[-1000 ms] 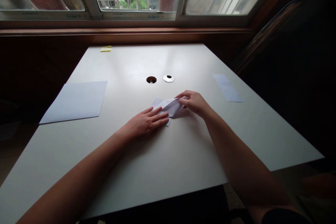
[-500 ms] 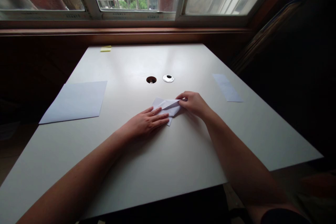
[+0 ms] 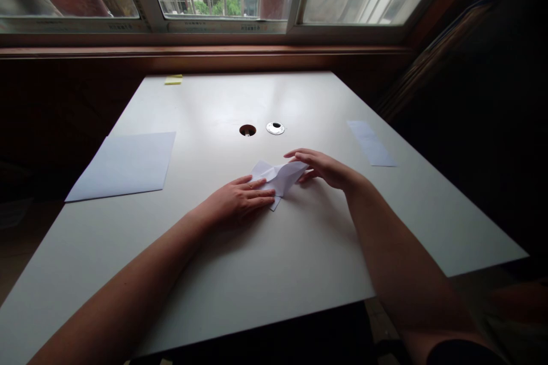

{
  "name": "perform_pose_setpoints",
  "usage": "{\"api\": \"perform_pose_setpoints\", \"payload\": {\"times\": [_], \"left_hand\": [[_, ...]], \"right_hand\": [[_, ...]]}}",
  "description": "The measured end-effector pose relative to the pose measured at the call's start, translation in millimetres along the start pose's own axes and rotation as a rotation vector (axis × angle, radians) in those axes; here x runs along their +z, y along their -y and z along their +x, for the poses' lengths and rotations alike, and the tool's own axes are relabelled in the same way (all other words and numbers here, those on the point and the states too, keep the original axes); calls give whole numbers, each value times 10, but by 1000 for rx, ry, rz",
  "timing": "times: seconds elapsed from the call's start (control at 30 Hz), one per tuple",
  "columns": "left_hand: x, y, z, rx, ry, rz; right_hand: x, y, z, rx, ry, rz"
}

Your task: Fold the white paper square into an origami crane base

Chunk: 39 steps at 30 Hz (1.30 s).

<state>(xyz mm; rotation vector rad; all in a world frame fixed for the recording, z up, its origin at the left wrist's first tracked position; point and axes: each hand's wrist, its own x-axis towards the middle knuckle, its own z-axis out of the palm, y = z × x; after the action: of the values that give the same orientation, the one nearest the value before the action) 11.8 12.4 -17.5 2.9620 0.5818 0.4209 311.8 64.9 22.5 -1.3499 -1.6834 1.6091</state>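
A folded sheet of white paper (image 3: 280,177) lies near the middle of the white table, its right flap raised and bent into a curve. My left hand (image 3: 242,197) rests flat on the paper's lower left part, with fingers stretched out, and covers some of it. At the right end is my right hand (image 3: 323,168), its fingers apart around the raised flap; the thumb is partly hidden behind the paper. A small paper corner (image 3: 275,203) sticks out below my left fingertips.
A stack of white paper (image 3: 124,165) lies at the left, a narrow paper strip (image 3: 371,142) at the right. Yellow sticky notes (image 3: 173,80) sit by the far edge. Behind the folded paper are a round cable hole (image 3: 247,130) and its metal cover (image 3: 275,128).
My right hand has loosened its pinch on the paper's right edge and spread its fingers. The flap has opened up and curved more. My left hand stays in place.
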Motion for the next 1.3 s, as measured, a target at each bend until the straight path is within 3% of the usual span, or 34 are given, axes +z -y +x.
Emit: {"api": "perform_pose_setpoints", "payload": {"times": [0.1,0.43,0.73,0.97,1.07,1.3], "left_hand": [[-7,-8,12,5,-17,2],[-1,-65,36,-58,-184,83],[-32,-8,73,-163,-113,265],[5,27,30,-254,-250,178],[13,35,27,-326,-296,124],[19,69,31,-436,-320,45]], "right_hand": [[44,-9,34,30,-38,-10],[141,41,6,-80,-19,-144],[308,75,15,-142,-4,-110],[355,132,-13,-232,25,-154],[370,118,-11,-317,-8,-186],[431,80,4,-679,-102,-372]]}}
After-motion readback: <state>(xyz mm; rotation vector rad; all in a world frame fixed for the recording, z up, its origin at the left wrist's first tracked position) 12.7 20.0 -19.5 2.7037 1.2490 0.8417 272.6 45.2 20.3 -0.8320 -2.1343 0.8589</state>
